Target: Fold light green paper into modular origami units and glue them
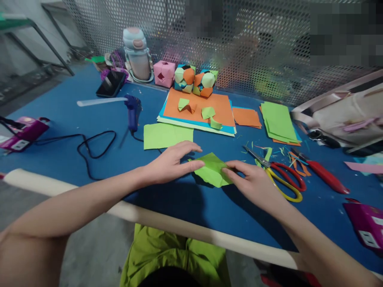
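Observation:
A creased light-green piece of paper (213,169) is held just over the blue table, its lower edge wavy. My right hand (251,181) pinches it at the right edge between thumb and fingers. At its left side is my left hand (172,162), fingers stretched out and apart, the thumb tip at the paper's edge. Behind my left hand lies a flat green sheet (167,135). Farther back, small folded green pieces (208,113) rest on an orange sheet (215,104) that tops a stack of coloured paper. Scissors (277,170) with red and yellow handles lie right of my right hand.
A glue gun (132,111) with a black cord is at left, near a phone (111,84) and a bottle (137,56). Folded paper cubes (184,78) stand by the mesh. Green sheets (279,121), paper scraps and a red-handled cutter (327,176) are at right.

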{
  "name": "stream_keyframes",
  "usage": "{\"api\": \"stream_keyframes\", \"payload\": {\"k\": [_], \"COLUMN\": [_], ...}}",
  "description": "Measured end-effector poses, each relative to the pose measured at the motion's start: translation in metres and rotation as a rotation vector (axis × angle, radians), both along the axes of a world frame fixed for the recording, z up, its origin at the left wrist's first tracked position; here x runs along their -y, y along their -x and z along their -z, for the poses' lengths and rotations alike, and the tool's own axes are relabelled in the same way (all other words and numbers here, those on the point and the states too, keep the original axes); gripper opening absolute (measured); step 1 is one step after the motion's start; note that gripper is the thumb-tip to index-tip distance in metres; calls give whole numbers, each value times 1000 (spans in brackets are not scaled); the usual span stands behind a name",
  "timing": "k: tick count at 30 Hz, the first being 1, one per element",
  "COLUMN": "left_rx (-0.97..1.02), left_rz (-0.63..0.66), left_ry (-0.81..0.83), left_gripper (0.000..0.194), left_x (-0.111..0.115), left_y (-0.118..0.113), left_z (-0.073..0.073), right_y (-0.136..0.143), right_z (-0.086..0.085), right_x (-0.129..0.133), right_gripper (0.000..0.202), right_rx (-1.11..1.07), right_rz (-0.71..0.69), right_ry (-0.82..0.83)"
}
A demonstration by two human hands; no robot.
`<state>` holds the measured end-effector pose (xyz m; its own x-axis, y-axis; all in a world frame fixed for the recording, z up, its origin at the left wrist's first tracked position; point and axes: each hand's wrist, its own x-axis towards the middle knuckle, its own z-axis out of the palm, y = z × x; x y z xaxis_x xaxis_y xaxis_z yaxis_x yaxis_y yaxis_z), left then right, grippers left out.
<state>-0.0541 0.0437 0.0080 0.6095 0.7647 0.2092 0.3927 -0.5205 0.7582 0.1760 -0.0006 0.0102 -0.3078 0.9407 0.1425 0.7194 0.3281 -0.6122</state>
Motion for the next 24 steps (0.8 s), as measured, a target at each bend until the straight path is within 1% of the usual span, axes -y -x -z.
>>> {"api": "stream_keyframes", "payload": {"k": [2,4,7,11,13,15,16,18,20,21,22,24], "left_rx": [-21,-39,-14,-14,-1,55,93,161,205,222,239,272], "left_rz": [0,-20,-46,2,-21,-75,-93,-110,-115,-113,-110,-122], "left_ry": [103,171,229,262,281,353,412,515,576,596,613,631], "left_gripper": [42,41,35,15,15,16,17,19,19,18,17,15], "left_x": [2,4,3,2,2,2,2,2,3,3,3,4], "left_y": [-1,-3,-4,-5,-5,-6,-7,-8,-9,-10,-10,-10], "left_z": [-1,-2,-1,1,4,7,8,9,9,8,7,6], "right_y": [1,1,0,-1,-1,-2,-2,-2,1,3,4,5], "right_z": [-6,-10,-12,-10,-9,-9,-10,-12,-11,-9,-7,1], "right_x": [-4,-6,-9,-11,-11,-9,-8,-3,1,3,5,6], "right_gripper": [14,16,18,20,21,22,22,26,40,42,38,24], "right_rx": [-29,-56,-82,-130,-162,-187,-185,-124,-9,44,80,105], "right_rz": [-23,-51,-86,-76,-35,3,-7,-107,-225,-268,-297,-364], "right_ry": [88,139,174,209,131,-69,-189,-389,-488,-510,-527,-557]}}
